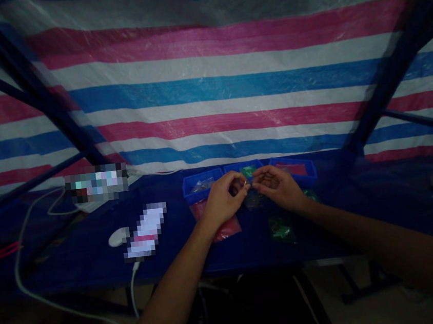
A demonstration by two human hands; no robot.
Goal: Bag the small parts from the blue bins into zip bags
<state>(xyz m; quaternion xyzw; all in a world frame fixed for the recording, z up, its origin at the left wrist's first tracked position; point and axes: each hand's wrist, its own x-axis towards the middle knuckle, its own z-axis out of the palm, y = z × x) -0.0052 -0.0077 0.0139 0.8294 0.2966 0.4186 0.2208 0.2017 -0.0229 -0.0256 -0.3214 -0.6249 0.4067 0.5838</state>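
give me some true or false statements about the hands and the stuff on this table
1. The left hand and the right hand meet above the dark blue table, pinching a small pale item between them. True.
2. Three blue plastic bins stand in a row just behind the hands. True.
3. The sheet behind the table is plain green. False: it is a pink, white and blue striped tarpaulin.
4. A red plastic bag lies by the right wrist. False: it lies by the left wrist; a green plastic bag lies nearer the right.
5. A white round object lies left of the left hand. True.
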